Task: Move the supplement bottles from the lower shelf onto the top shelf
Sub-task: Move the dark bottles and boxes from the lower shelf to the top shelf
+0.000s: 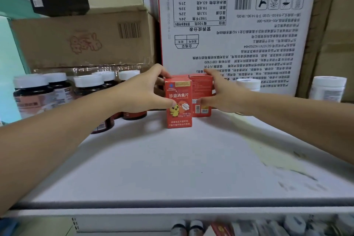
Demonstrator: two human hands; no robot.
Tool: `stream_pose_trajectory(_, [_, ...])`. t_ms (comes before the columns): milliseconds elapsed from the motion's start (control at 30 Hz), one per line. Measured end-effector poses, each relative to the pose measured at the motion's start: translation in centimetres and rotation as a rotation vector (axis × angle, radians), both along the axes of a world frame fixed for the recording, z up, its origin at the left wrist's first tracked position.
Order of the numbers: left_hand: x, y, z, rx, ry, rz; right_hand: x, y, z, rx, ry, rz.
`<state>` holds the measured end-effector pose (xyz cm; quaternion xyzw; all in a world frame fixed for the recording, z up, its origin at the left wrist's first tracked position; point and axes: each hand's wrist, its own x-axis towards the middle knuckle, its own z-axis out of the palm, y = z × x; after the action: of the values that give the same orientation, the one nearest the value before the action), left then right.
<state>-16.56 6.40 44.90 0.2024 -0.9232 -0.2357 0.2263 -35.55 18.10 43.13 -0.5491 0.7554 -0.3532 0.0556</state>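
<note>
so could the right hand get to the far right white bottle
Probably yes: the white bottle stands alone, bare shelf before it, though the right hand must first release its rear red box.

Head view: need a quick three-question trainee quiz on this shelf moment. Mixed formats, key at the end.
1. True or false: the left hand holds the upright red chick-printed box.
2. What stands directly behind the red boxes? A) white printed carton B) brown carton C) black carton
3. Fill in: the right hand holds the rear red box; the white-capped dark bottles stand to the boxes' ___.
Key: 1 true; 2 A; 3 left.
</note>
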Motion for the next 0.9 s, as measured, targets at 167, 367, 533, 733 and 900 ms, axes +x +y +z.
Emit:
stream_pose_trajectory(167, [-1.0, 0.0, -0.3, 0.034, 0.036, -0.021, -0.7, 0.2, -0.1, 0.013, -0.025, -0.003])
stream_pose_trajectory(367, [-1.6, 0.1, -0.9, 0.024, 0.083, -0.026, -1.3, -0.2, -0.5, 0.005, -0.004, -0.032])
stream_pose_trajectory(533, [-1.7, -0.3, -1.6, 0.036, 0.125, -0.043, -2.0, -0.9, -1.1, 0.005, 0.021, -0.052])
stream_pose_trajectory(733, [-1.6, 0.0, -2.1, 0.041, 0.078, 0.009, -1.5, -0.3, -1.1, 0.053, 0.039, -0.041])
stream_pose_trajectory(900, [0.3, 1.2, -1.1, -0.154, -0.412, 0.116, 0.6, 2.9, -0.2, 0.362, 0.265, -0.114])
